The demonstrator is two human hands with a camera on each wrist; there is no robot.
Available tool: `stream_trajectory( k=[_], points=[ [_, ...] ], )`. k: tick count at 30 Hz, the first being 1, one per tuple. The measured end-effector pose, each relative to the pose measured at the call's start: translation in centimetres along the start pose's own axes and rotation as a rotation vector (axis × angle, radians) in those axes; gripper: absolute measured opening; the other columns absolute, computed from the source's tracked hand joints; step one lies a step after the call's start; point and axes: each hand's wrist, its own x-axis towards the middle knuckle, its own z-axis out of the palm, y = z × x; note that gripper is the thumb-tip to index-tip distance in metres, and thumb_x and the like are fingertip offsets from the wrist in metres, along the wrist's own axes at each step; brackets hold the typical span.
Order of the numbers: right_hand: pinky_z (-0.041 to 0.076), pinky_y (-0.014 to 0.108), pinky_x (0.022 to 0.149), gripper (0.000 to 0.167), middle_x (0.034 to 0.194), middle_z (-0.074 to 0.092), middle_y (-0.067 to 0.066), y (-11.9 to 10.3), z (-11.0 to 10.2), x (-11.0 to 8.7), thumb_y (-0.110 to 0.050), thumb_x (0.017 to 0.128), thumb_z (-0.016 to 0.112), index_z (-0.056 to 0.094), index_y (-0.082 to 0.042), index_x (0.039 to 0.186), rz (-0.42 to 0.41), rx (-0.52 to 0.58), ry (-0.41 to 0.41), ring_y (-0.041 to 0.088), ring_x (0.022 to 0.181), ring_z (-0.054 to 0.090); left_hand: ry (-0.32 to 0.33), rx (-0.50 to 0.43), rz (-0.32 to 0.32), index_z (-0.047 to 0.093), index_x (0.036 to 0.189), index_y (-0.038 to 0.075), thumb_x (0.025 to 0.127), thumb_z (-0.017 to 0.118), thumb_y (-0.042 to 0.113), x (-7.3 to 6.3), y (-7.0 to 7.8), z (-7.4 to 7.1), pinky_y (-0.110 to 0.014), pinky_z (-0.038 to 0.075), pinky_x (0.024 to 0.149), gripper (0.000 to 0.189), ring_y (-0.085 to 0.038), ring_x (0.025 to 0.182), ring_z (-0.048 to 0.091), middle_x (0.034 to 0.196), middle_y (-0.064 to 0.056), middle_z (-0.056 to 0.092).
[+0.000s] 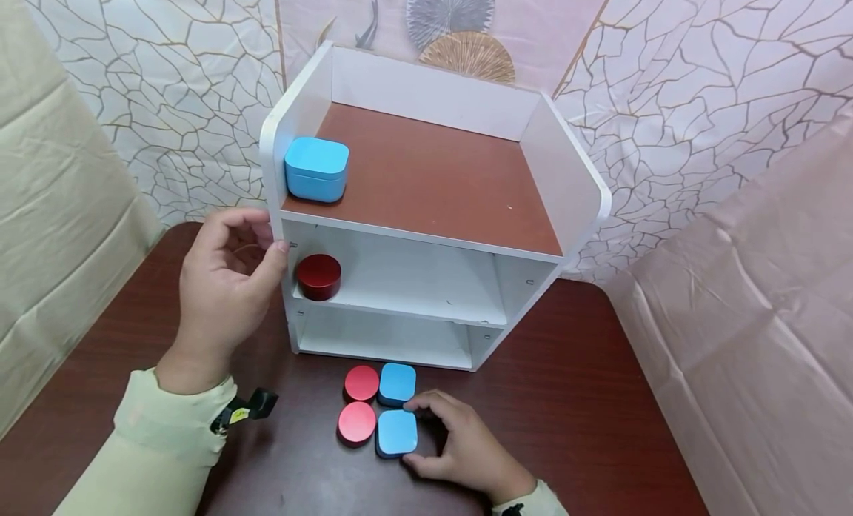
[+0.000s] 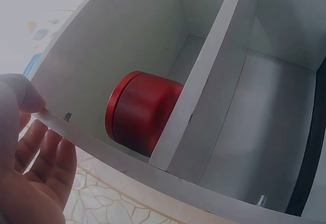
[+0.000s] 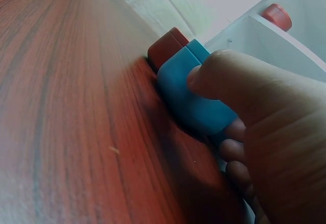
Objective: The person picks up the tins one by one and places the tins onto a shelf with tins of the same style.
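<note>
My left hand (image 1: 223, 279) grips the front edge of the white shelf unit's (image 1: 426, 309) left side panel, thumb on the front and fingers behind. In the left wrist view a round red tin (image 2: 145, 112) sits on the middle shelf near that hand. On the table, my right hand (image 1: 466, 446) pinches the nearer blue square tin (image 1: 397, 432) between thumb and fingers. A second blue tin (image 1: 397, 383) stands just behind it. To their left are two round red tins, a nearer one (image 1: 357, 423) and a farther one (image 1: 362, 383).
Another blue tin (image 1: 317, 169) stands on the unit's brown top, at the front left corner. The lower shelf (image 1: 386, 343) lies under the red tin's shelf. Patterned cloth (image 1: 180, 94) hangs behind the dark wooden table (image 1: 586, 383), with plain cloth at both sides.
</note>
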Motion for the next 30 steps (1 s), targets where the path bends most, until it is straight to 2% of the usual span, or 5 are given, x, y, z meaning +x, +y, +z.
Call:
stream_trajectory(
  k=[22, 30],
  points=[
    [0.061, 0.034, 0.106, 0.070, 0.136, 0.070, -0.006, 0.14, 0.02, -0.09, -0.018, 0.079, 0.101, 0.068, -0.018, 0.141, -0.053, 0.011, 0.011, 0.011, 0.124, 0.069, -0.001, -0.001, 0.003, 0.067, 0.138, 0.002, 0.101, 0.076, 0.008, 0.00, -0.05, 0.02, -0.017, 0.056, 0.083, 0.038, -0.016, 0.102, 0.066, 0.112, 0.014, 0.065],
    [0.060, 0.033, 0.107, 0.071, 0.138, 0.068, -0.006, 0.26, -0.12, -0.13, -0.016, 0.079, 0.100, 0.067, -0.018, 0.142, -0.043, 0.012, 0.005, 0.011, 0.124, 0.068, 0.002, -0.003, 0.005, 0.067, 0.138, 0.001, 0.101, 0.075, 0.008, 0.01, 0.02, 0.08, -0.017, 0.056, 0.083, 0.038, -0.016, 0.102, 0.066, 0.112, 0.014, 0.065]
  ],
)
